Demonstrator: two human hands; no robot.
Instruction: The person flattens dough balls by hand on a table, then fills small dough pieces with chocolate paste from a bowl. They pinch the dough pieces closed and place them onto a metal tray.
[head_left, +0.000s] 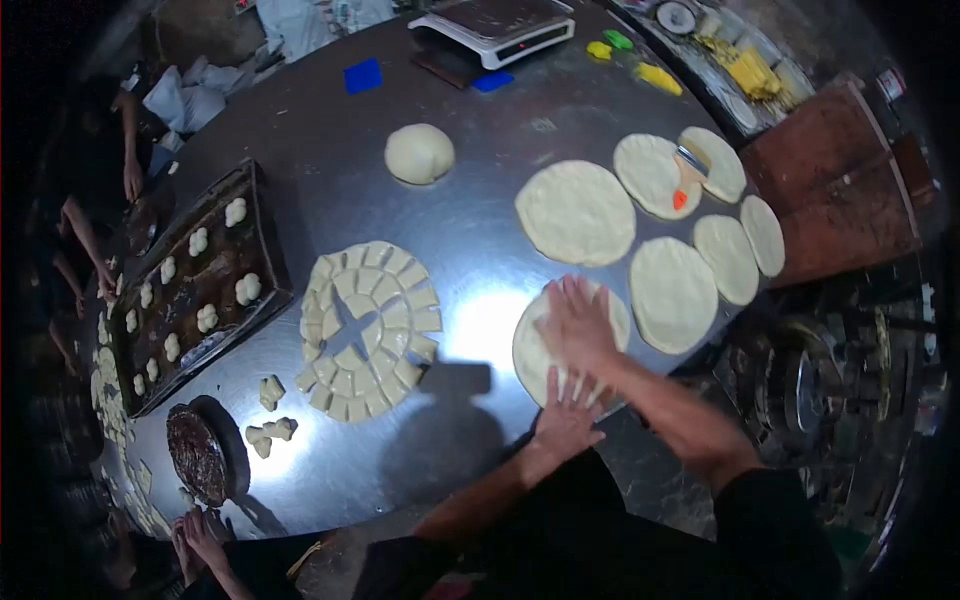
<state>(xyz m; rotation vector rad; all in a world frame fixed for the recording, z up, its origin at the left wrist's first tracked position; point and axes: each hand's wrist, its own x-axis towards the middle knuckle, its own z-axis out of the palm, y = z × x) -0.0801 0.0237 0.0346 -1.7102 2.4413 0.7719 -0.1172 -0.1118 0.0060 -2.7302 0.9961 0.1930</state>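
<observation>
Both my hands lie on a flat round of dough (528, 350) near the table's front edge. My right hand (580, 325) is spread across its upper middle, palm down. Just below, my left hand (570, 415) rests with fingers apart on the round's lower edge. Neither hand holds anything. Beside them on the right lies another dough round (674, 295), with smaller ones beyond it. A larger dough round (576, 213) is directly behind. A small tool with a metal band (693, 160) and an orange part lies across two of the far rounds.
To the left lies a dough round cut into pieces (370, 375); behind it sits a dough ball (419, 154). A dark baking tray (255, 190) bears small dough clusters. A dark round pan (196, 455), a scale (500, 45) and other people's hands (200, 540) are around the table.
</observation>
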